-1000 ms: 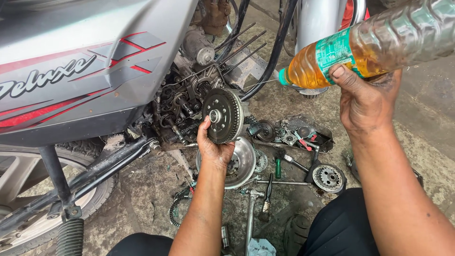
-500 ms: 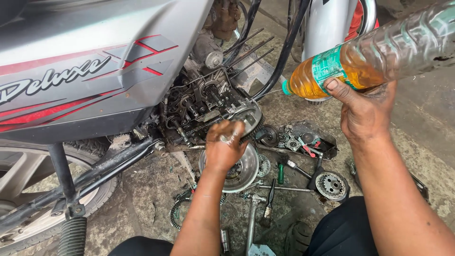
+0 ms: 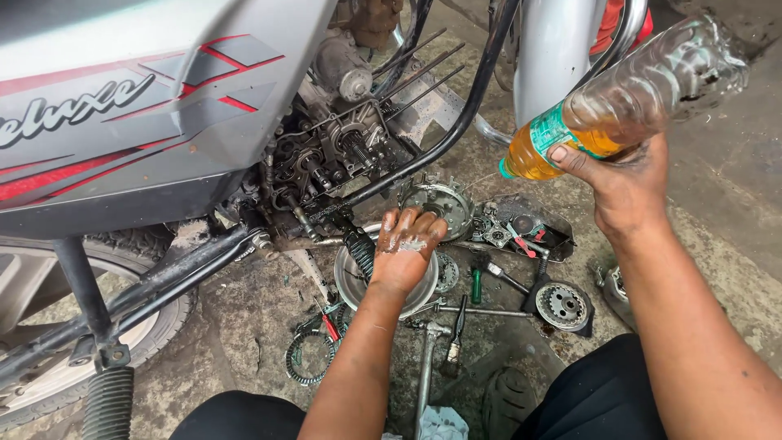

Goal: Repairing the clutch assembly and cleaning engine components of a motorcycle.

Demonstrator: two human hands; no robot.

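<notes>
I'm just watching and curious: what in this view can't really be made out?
- Head view: whether the bottle has a cap; its mouth is too small to tell.
- What the left hand touches: its fingers cover part of the round gear part.
- The metal bowl: its contents are hidden by that hand and wrist.
- The motorcycle: cut off by the top and left edges.
- The right hand: its palm is turned away, behind the bottle.

A clear plastic bottle [image 3: 627, 94] of amber liquid lies tilted in the right hand [image 3: 627, 183], its green-and-white label [image 3: 547, 134] just above the thumb.
</notes>
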